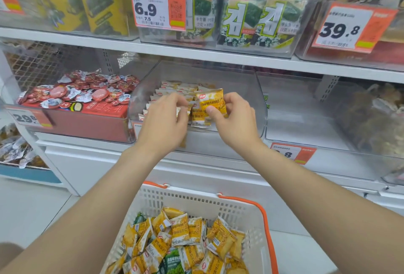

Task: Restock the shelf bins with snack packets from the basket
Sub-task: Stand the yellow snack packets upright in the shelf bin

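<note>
Down low, white basket (247,206) heaped with yellow packets (181,232). Higher up, both hands at the clear bin (251,90) on the shelf (98,143). Right hand (237,120) pinching a small stack (209,104) of packets, thumb in front. Left hand (166,118) curled on the stack's other edge. Neat rows (172,88) already standing in the bin. Probably putting this stack in. Next: stand it beside the rows, let go, grab more.

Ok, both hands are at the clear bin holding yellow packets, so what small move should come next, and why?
Probably stand the yellow packets, gripped between left hand and right hand, on edge next to the row already in the clear bin. That row stands upright, the bin has room beside it, and the basket holds many more.
</note>
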### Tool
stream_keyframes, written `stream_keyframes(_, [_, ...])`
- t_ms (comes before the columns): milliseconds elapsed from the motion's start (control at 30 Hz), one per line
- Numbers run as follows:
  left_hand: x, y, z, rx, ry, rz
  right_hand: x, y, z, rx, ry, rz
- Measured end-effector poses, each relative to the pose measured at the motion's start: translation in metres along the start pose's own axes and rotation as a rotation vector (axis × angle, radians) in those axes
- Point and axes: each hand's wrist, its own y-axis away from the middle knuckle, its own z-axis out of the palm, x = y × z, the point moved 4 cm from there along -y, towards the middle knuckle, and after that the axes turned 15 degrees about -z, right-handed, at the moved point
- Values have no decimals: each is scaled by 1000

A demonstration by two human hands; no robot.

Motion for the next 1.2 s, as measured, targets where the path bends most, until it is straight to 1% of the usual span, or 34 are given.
stream_keyframes(67, [-6,-6,5,-44,-77,2,11,-14,8,-16,33,62])
stream_keyframes(133, [-12,-10,8,-71,-158,17,20,-24,14,-65,21,162])
stream_keyframes(200, [-17,-15,13,-123,-216,31,26,-32,19,-139,25,206])
stream_keyframes(333, [-24,-22,19,-219,-269,69,34,-44,33,-337,95,247])
stream_keyframes(467, [-26,-24,22,-268,-284,62,38,-54,53,-473,140,273])
stream_keyframes(567, [-25,-26,23,-316,-289,65,43,-58,66,-521,163,285])
stream_keyframes(733, [-29,-33,28,-407,-303,6,51,-62,74,-558,244,267])
stream_keyframes(800, [-29,-34,29,-401,-306,6,51,-67,75,-551,322,186])
stream_keyframes(867, [-31,-34,31,-387,-317,9,48,-69,77,-544,345,104])
stream_keyframes(1067, [-36,-31,32,-331,-306,58,40,-62,67,-474,362,104])
stream_keyframes(1133, [-33,-26,30,-244,-295,93,38,-61,62,-484,290,122])
stream_keyframes(1200, [-30,-18,28,-123,-280,138,32,-59,56,-503,276,90])
